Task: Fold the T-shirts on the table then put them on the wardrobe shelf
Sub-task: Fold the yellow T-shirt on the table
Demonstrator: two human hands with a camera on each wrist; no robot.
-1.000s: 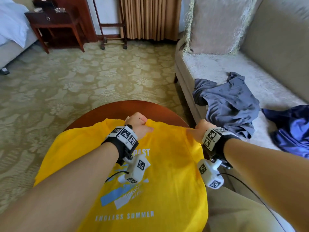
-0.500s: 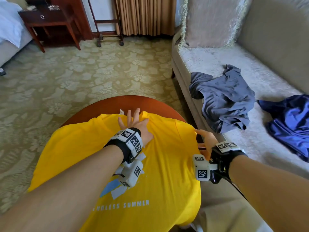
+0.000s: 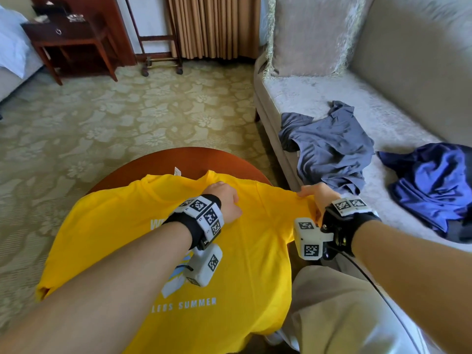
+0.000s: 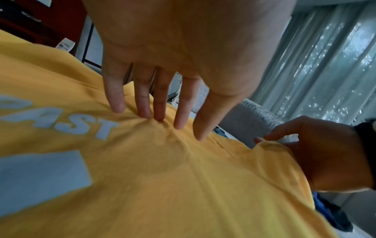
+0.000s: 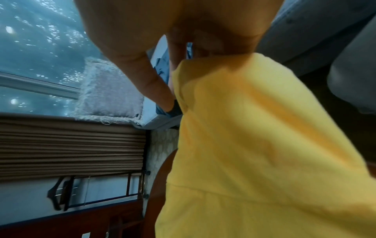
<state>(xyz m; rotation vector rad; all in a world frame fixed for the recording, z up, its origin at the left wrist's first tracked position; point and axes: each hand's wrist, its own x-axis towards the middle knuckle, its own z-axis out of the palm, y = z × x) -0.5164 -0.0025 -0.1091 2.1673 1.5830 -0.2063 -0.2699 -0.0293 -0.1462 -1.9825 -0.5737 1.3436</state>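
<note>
A yellow T-shirt (image 3: 122,226) with pale blue print lies face up over the round wooden table (image 3: 184,159), collar at the far side. My left hand (image 3: 224,200) presses on its chest just below the collar; in the left wrist view its fingertips (image 4: 160,116) stand straight on the yellow T-shirt (image 4: 183,177) and bunch it slightly. My right hand (image 3: 314,194) pinches the right sleeve's edge off the table's right side; the right wrist view shows thumb and fingers (image 5: 162,90) closed on the yellow T-shirt (image 5: 244,128).
A beige sofa (image 3: 332,98) stands close on the right, with a grey shirt (image 3: 329,146) and a blue garment (image 3: 434,180) lying crumpled on its seat. Patterned carpet (image 3: 127,111) stretches beyond the table. A dark side table (image 3: 69,44) and curtains (image 3: 212,26) are at the back.
My left hand went from a fist at the collar to flat fingers, now pressing below the collar. My right hand moved out along the sleeve and pulled its edge to the right.
</note>
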